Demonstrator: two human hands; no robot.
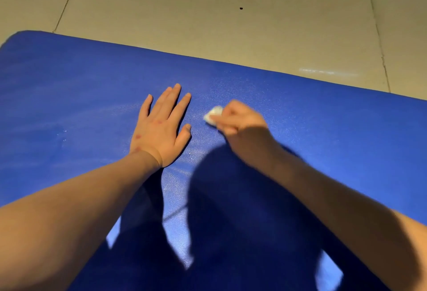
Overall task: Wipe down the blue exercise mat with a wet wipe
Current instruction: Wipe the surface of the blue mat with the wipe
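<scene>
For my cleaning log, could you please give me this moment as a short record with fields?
mat: blue, lying flat on the floor
left hand: palm down on the mat, fingers straight and spread
right hand: grips the wipe, just right of the left hand
wipe: white, bunched small, at the mat surface; blurred
floor: pale tiles, one dark speck

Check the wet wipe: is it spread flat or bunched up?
Bunched up. The wet wipe shows only as a small white wad poking from the right hand, whose curled fingers grip it on the blue mat.
</scene>
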